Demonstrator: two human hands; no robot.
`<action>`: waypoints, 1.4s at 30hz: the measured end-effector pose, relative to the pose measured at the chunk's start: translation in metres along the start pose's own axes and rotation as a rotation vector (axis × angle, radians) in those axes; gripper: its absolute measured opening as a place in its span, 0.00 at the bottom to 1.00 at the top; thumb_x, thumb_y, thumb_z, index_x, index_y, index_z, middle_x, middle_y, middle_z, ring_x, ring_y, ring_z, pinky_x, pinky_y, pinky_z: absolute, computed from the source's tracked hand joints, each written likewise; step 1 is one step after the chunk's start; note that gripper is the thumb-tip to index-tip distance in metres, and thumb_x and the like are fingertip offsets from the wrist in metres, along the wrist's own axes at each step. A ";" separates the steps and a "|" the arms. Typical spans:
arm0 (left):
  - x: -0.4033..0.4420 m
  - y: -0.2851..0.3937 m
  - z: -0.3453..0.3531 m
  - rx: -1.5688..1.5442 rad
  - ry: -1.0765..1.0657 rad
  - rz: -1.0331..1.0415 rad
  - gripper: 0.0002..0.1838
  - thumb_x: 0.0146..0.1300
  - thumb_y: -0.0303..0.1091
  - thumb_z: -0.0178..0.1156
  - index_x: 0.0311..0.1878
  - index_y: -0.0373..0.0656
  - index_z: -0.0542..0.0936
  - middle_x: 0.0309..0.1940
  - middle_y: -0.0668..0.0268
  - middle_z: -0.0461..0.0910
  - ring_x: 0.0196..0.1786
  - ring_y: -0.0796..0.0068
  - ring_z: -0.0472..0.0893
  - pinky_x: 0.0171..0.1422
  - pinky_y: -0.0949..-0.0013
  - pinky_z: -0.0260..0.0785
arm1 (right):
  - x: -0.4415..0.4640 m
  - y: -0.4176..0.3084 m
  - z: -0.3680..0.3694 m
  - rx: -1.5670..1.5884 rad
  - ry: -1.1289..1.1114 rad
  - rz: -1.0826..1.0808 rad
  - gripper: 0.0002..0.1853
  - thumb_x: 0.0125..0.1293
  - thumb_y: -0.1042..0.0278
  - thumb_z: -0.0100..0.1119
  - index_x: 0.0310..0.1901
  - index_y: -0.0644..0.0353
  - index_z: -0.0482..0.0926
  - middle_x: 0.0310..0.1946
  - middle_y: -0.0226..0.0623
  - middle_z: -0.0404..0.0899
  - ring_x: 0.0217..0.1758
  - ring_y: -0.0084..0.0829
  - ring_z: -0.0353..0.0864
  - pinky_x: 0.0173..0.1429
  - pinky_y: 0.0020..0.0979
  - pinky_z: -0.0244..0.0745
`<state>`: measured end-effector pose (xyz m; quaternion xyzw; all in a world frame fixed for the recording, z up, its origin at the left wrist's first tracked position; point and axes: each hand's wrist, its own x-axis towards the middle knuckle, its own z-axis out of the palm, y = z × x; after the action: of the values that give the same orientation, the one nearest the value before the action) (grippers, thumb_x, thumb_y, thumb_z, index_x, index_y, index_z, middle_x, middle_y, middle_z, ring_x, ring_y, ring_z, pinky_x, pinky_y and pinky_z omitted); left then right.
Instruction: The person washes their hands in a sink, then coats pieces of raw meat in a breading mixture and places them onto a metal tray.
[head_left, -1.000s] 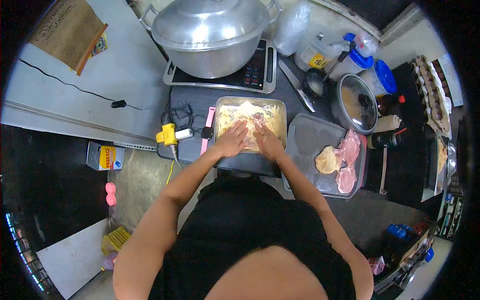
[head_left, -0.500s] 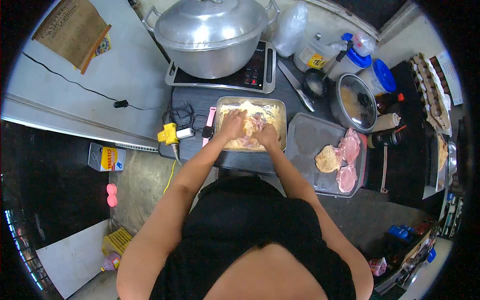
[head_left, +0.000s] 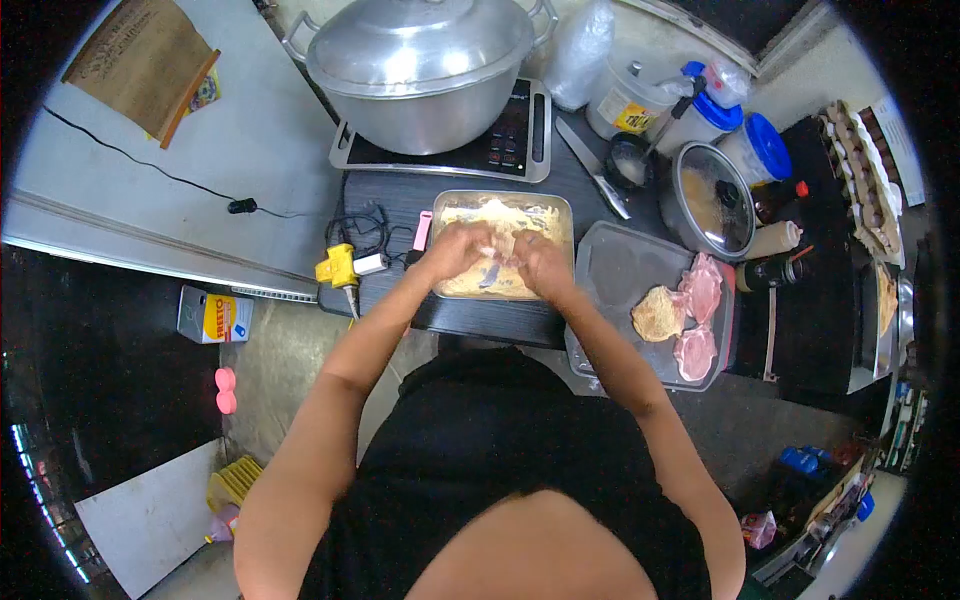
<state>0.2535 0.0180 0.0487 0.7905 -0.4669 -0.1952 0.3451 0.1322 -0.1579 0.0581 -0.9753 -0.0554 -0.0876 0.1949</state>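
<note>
A metal pan [head_left: 571,222] with pale breading flour [head_left: 495,208] spread in it stands in front of me. Over it, my left hand [head_left: 462,250] and my right hand [head_left: 542,264] hold a flour-coated meat slice [head_left: 506,245] between them, fingers closed on its two sides. Blur and the fingers hide part of the slice. To the right, a grey tray [head_left: 610,265] carries one coated slice [head_left: 658,314] and several raw pink meat slices [head_left: 694,352].
Behind the pan, a large lidded pot [head_left: 425,110] sits on an induction cooker [head_left: 440,165]. A knife [head_left: 595,172] lies near a glass-lidded pot [head_left: 712,205] and blue-lidded tubs [head_left: 768,150]. A yellow plug adapter [head_left: 338,266] and a pink-strapped watch [head_left: 422,232] are at left.
Both hands have come up from pressing in the pan, lifting the meat slice. The pan's bottom now shows beneath it. The grey tray's slices stay put.
</note>
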 end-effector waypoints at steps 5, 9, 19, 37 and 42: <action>-0.023 -0.014 0.031 0.194 0.058 0.168 0.15 0.54 0.28 0.55 0.47 0.43 0.71 0.55 0.59 0.72 0.59 0.59 0.69 0.65 0.46 0.52 | -0.013 -0.001 0.024 0.113 -0.104 0.027 0.26 0.51 0.70 0.58 0.54 0.64 0.66 0.51 0.54 0.70 0.54 0.50 0.71 0.57 0.40 0.68; -0.019 -0.012 0.022 0.236 0.027 0.174 0.14 0.55 0.28 0.54 0.47 0.42 0.71 0.46 0.54 0.76 0.52 0.55 0.74 0.63 0.50 0.57 | -0.004 0.003 0.018 0.169 -0.144 0.014 0.22 0.52 0.71 0.58 0.51 0.60 0.68 0.45 0.53 0.73 0.50 0.48 0.73 0.52 0.41 0.69; 0.016 -0.001 -0.022 -0.403 -0.005 -0.189 0.12 0.63 0.29 0.52 0.49 0.40 0.68 0.37 0.63 0.75 0.41 0.72 0.75 0.48 0.67 0.68 | 0.034 0.012 -0.029 0.412 -0.039 0.312 0.17 0.55 0.66 0.58 0.43 0.65 0.69 0.35 0.55 0.77 0.37 0.51 0.78 0.41 0.43 0.72; -0.011 -0.008 0.029 0.476 0.070 0.071 0.22 0.51 0.25 0.53 0.52 0.43 0.73 0.55 0.59 0.71 0.60 0.60 0.68 0.62 0.55 0.61 | -0.007 -0.001 0.027 0.024 -0.042 0.020 0.19 0.56 0.70 0.52 0.51 0.62 0.71 0.58 0.47 0.66 0.63 0.42 0.63 0.66 0.39 0.57; -0.019 -0.007 0.032 0.545 -0.040 0.072 0.22 0.54 0.29 0.50 0.55 0.42 0.72 0.57 0.61 0.70 0.63 0.62 0.66 0.66 0.50 0.54 | -0.001 -0.011 0.018 -0.193 -0.293 -0.034 0.19 0.56 0.75 0.46 0.51 0.62 0.73 0.58 0.44 0.68 0.65 0.41 0.62 0.72 0.39 0.45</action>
<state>0.2285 0.0251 0.0216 0.8331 -0.5367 -0.0658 0.1168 0.1326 -0.1411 0.0450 -0.9907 -0.0909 0.0476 0.0888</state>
